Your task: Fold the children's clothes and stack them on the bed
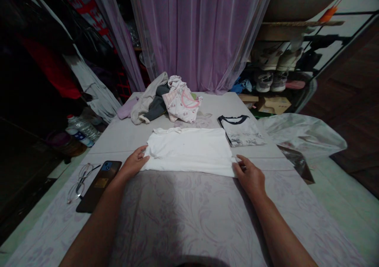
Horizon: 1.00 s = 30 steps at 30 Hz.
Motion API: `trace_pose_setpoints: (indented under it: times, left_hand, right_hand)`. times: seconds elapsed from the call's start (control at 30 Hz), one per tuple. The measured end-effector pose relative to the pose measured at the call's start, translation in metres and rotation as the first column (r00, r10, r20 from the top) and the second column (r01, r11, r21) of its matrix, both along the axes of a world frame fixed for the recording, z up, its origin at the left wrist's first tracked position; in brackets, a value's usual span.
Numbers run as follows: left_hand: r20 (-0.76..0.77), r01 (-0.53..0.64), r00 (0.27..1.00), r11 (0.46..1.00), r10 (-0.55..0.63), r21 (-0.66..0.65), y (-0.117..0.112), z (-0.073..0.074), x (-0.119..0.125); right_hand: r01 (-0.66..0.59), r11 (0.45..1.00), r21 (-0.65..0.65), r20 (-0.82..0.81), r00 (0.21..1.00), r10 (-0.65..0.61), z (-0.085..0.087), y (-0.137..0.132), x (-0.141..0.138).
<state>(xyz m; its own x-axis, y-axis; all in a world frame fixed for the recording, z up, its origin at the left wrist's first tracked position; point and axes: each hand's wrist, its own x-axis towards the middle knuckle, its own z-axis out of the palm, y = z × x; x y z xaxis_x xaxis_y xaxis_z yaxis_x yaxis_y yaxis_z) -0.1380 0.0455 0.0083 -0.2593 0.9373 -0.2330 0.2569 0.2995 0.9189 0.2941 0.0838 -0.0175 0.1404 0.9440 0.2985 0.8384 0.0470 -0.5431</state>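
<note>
Left grip (134, 162) and right grip (251, 176) appear pinched on white cloth (189, 148), one at each end; uneven pull could skew its layers, nudging shirt (243, 130) beyond right grip.

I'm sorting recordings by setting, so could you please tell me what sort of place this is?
Most likely a room in a home, judging by the purple fabric curtain, the heap of white, grey and pink clothes, and the grey and white shoes.
</note>
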Motion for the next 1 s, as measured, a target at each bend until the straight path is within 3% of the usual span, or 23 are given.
trace_pose_setpoints:
  times: [0.17,0.3,0.4,0.5,0.6,0.67,0.7,0.77,0.83,0.9,1.0]
  left_hand:
    - [0.037,0.057,0.998,0.998,-0.057,-0.002,-0.015,0.016,-0.004]
    - [-0.008,0.080,0.997,0.997,-0.080,-0.024,-0.017,0.017,-0.005]
    - [-0.274,0.038,0.960,0.997,-0.056,-0.071,-0.013,0.015,-0.005]
    - [-0.538,-0.018,0.842,0.994,-0.042,-0.105,-0.012,0.021,-0.001]
    - [-0.679,-0.043,0.732,0.998,0.062,0.045,-0.020,0.032,0.013]
    - [-0.706,0.040,0.700,0.981,0.108,0.189,-0.026,0.035,0.029]
    - [-0.706,0.125,0.704,0.966,0.075,0.227,-0.029,0.035,0.039]
    - [-0.694,0.368,0.708,0.907,-0.130,0.205,-0.032,0.027,0.060]
    - [-0.685,0.568,0.647,0.811,-0.335,0.140,-0.031,0.012,0.078]
    - [-0.721,0.660,0.557,0.746,-0.411,0.084,-0.028,-0.004,0.090]
    - [-0.814,0.696,0.424,0.718,-0.398,0.011,-0.026,-0.022,0.093]
  right_hand:
    - [0.020,1.000,0.004,-0.017,1.000,-0.020,0.005,-0.001,0.003]
    - [-0.005,0.999,-0.042,0.032,0.999,0.007,0.004,0.000,0.002]
    - [-0.035,0.999,-0.037,0.104,0.994,0.038,0.002,0.001,0.001]
    - [-0.046,0.998,0.053,0.167,0.985,0.036,0.004,-0.001,0.000]
    - [-0.103,0.981,0.162,0.211,0.975,0.067,0.010,-0.006,-0.004]
    - [-0.189,0.962,0.199,0.214,0.966,0.145,0.013,-0.010,-0.013]
    - [-0.252,0.946,0.202,0.213,0.955,0.208,0.014,-0.013,-0.020]
    - [-0.414,0.893,0.178,0.217,0.901,0.374,0.015,-0.019,-0.040]
    - [-0.583,0.804,0.115,0.241,0.802,0.547,0.013,-0.027,-0.062]
    - [-0.688,0.725,0.020,0.273,0.701,0.659,0.010,-0.034,-0.080]
    - [-0.720,0.685,-0.112,0.321,0.626,0.711,0.004,-0.040,-0.088]
